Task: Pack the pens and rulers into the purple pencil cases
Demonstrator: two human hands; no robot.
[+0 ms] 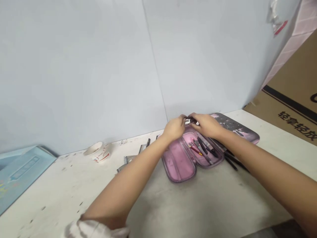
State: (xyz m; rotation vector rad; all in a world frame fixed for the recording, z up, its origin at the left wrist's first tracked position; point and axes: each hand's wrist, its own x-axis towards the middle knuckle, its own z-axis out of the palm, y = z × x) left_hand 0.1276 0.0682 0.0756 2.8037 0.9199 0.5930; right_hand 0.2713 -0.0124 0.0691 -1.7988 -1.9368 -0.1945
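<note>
Head view: left hand (174, 129) and right hand (204, 125) are together over the top edge of the open pink case (178, 162), both pinching a small silver item (190, 121). The case's right half holds brushes (201, 148); its left half shows none. More black brushes (232, 161) lie just beside it on the worktop (210, 205).

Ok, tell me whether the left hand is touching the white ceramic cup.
Apart. The head view shows the left hand well right of the white ceramic cup, with white tabletop and small metal pieces between them.
</note>
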